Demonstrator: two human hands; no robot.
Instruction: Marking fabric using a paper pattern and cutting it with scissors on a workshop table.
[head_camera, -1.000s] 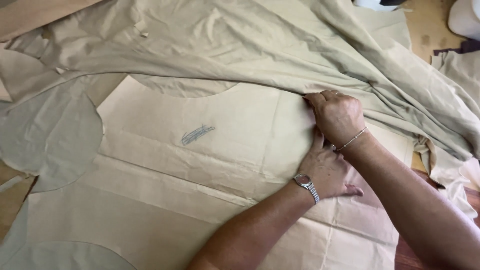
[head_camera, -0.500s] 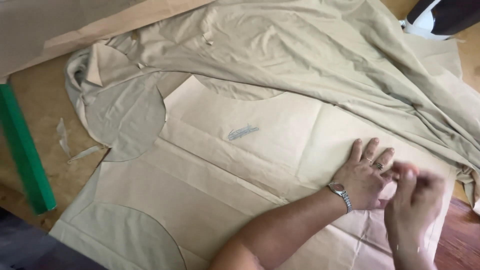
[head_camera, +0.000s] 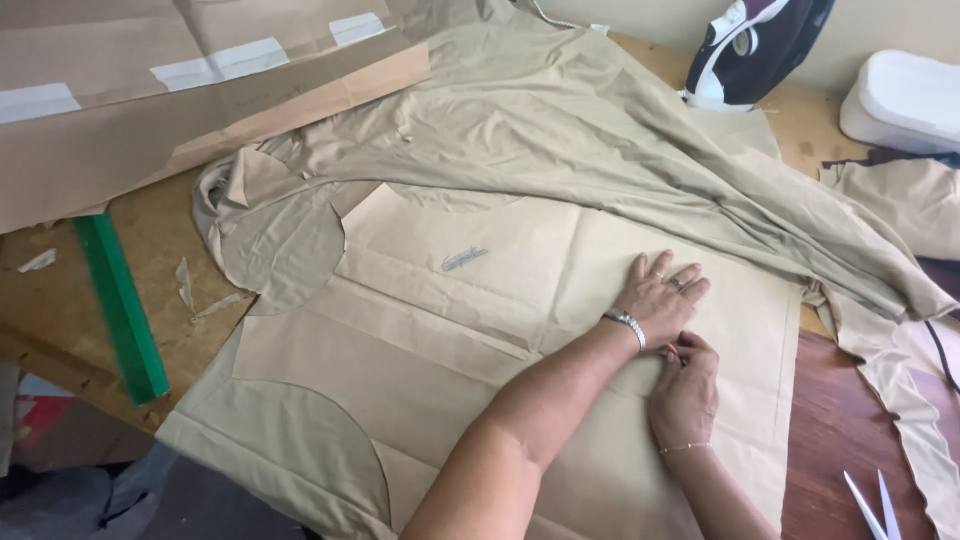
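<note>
the left hand (head_camera: 662, 296) lies flat, fingers spread, palm down on the paper pattern (head_camera: 470, 300), a watch at its wrist and a ring on one finger; it grasps nothing. the right hand (head_camera: 686, 392) sits just below it, touching it, fingertips pinched together at the paper's surface; whether something small is held between them cannot be told. a thin bracelet circles the right wrist.

the pattern lies spread on the beige fabric (head_camera: 560, 130), which covers most of the table (head_camera: 150, 250). fabric shows through curved cut-outs at the pattern's left edge and bunches in folds above and to the right of it. a small blue mark sits near the pattern's top.

a green ruler (head_camera: 120, 305) lies on the table left of the fabric, with sheets of brown paper (head_camera: 180, 90) beyond it. an iron (head_camera: 750, 50) stands upright at the far edge, a white box (head_camera: 905, 100) beside it. scissors (head_camera: 868, 505) lie at lower right, well apart from the hands.
</note>
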